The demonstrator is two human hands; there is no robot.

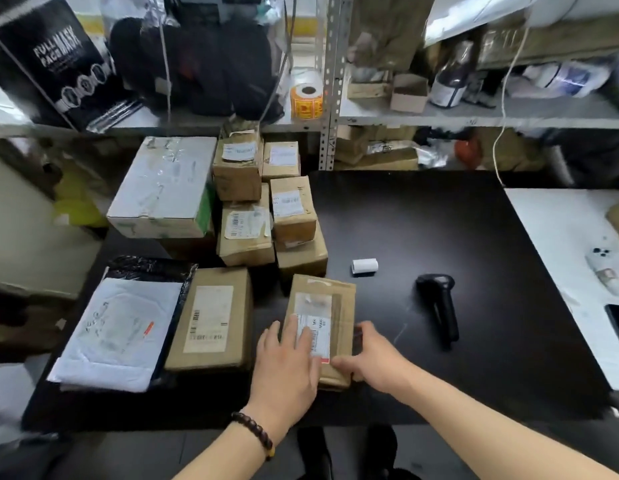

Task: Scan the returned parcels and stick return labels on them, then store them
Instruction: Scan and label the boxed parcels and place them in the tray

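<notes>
L hand (pixel 289 362) flat atop parcel (pixel 323 299), R hand (pixel 372 358) grips rt edge.

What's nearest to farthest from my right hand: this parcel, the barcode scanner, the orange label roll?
1. Parcel, gripped by the right hand.
2. Barcode scanner, on the table to its right.
3. Orange label roll, on the back shelf.

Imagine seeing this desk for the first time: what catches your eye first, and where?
At the near edge of the black table the left hand presses a label flat on a brown parcel while the right hand holds its corner. To their left stacked parcels crowd the table; a black scanner lies to the right.
</notes>
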